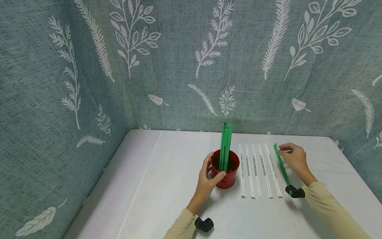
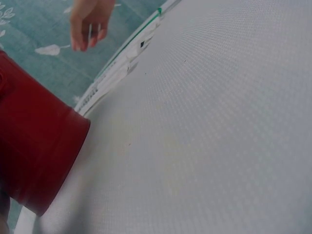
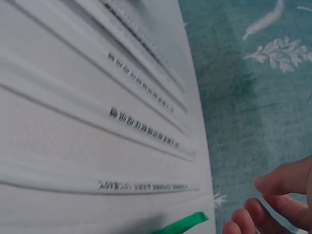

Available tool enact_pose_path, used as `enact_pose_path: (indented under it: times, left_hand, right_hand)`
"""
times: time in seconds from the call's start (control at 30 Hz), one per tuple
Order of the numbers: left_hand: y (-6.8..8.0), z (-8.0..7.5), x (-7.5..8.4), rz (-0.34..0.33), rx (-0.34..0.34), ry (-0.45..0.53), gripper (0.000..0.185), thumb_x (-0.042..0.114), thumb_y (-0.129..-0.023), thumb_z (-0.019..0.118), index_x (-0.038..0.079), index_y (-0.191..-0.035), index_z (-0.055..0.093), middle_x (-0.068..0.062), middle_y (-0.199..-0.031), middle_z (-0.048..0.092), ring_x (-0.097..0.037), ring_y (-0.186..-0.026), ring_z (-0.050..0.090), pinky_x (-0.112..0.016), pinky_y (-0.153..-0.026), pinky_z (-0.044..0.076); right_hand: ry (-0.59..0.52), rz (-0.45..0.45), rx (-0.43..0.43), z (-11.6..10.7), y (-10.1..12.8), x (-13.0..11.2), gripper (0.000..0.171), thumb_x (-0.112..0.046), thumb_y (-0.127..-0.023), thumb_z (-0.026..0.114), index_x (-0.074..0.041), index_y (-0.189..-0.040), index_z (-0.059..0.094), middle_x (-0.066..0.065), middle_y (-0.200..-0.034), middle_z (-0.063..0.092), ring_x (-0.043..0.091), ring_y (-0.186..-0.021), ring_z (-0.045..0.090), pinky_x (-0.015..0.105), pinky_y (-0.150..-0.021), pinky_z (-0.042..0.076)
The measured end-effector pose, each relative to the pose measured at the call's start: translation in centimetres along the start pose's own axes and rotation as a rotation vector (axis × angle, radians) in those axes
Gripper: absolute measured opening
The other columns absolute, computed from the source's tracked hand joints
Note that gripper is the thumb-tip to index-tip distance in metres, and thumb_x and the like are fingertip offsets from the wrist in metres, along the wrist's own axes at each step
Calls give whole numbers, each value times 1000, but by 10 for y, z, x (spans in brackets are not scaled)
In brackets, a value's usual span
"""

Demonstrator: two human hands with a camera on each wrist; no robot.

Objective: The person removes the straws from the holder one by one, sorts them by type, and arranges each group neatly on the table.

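- Two hands at work: our right hand (image 1: 295, 159) pinches the far end of a green straw (image 1: 282, 169) lying just right of five white wrapped straws (image 1: 259, 171).
- Light, thin and bendy, we judge; best pinched near an end.
- Our left hand (image 1: 207, 177) curls around the red cup (image 1: 225, 172), steadying it on the white table (image 1: 167, 186).

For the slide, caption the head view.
Left hand grips red bucket of green straws; right hand touches another beside five white wrapped straws.

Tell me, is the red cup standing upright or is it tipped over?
Upright. The red cup stands on its base on the table, mouth up, with green straws rising from it; the left hand holds its side.
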State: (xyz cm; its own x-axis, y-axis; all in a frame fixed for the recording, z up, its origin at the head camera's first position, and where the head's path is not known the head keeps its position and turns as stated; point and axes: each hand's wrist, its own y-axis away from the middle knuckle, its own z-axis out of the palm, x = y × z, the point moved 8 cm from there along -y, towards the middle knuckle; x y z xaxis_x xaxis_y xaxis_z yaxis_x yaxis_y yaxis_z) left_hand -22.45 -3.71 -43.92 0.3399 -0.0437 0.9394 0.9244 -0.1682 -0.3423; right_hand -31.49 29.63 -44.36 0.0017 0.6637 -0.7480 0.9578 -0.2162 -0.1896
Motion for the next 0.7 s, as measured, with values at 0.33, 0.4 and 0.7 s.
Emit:
enact_pose_path:
  times: [0.33, 0.4, 0.7]
  left_hand:
    - [0, 0, 1, 13, -2, -1, 67, 16, -88, 62, 9, -146, 29, -10, -143, 40, -25, -132, 35, -53, -103, 32]
    - [1, 0, 1, 12, -4, 2, 67, 16, -88, 62, 9, -146, 29, -10, -144, 40, -25, -132, 35, -53, -103, 32]
    - [0, 0, 3, 14, -3, 5, 67, 17, -88, 62, 8, -146, 29, -10, -144, 39, -25, -132, 35, -54, -103, 32]
  right_hand:
    - [-42, -71, -16, 2, 4, -13, 31, -25, -88, 66, -1, -107, 65, 18, -102, 64, 26, -86, 60, 31, -54, 49]
    - [-54, -80, -28, 0, 9, -24, 31, -24, -88, 65, 0, -108, 65, 19, -102, 64, 29, -87, 60, 33, -59, 49]
    - [-22, -161, 28, 37, -31, 46, 38, -48, -87, 62, -18, -110, 65, 1, -102, 63, 16, -85, 59, 23, -58, 51]
